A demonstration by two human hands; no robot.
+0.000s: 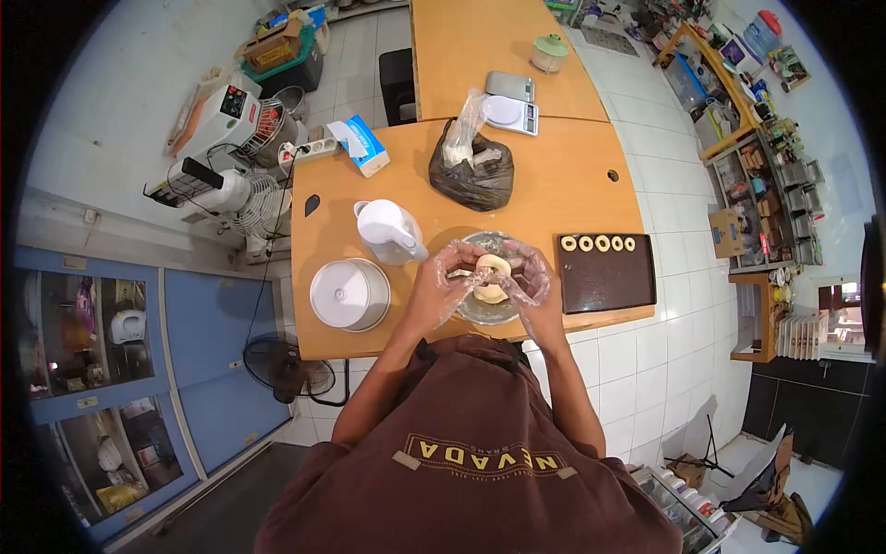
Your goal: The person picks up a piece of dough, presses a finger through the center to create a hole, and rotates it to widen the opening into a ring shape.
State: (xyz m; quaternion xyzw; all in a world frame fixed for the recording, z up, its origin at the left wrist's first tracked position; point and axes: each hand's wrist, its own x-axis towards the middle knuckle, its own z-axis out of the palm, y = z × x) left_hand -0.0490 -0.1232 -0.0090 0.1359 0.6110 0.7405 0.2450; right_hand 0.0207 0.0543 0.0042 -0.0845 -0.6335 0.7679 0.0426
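Note:
Between my floury fingers is a pale ring of dough (494,265), held above a metal bowl (480,312). My left hand (448,279) grips its left side and my right hand (529,275) grips its right side. More dough (490,294) shows just below the ring, inside the bowl. To the right of my right hand lies a dark baking tray (604,282) with a row of several small dough rings (602,244) along its far edge. A white lidded pitcher (389,229) and a round white container (349,295) stand left of my left hand.
On the wooden table (554,185) are a black plastic bag (472,175) with a clear bag of white stuff, kitchen scales (512,113), a tissue pack (365,148) and a power strip (309,150). A green-lidded jar (550,54) stands farther back. A black fan (288,365) is at the lower left.

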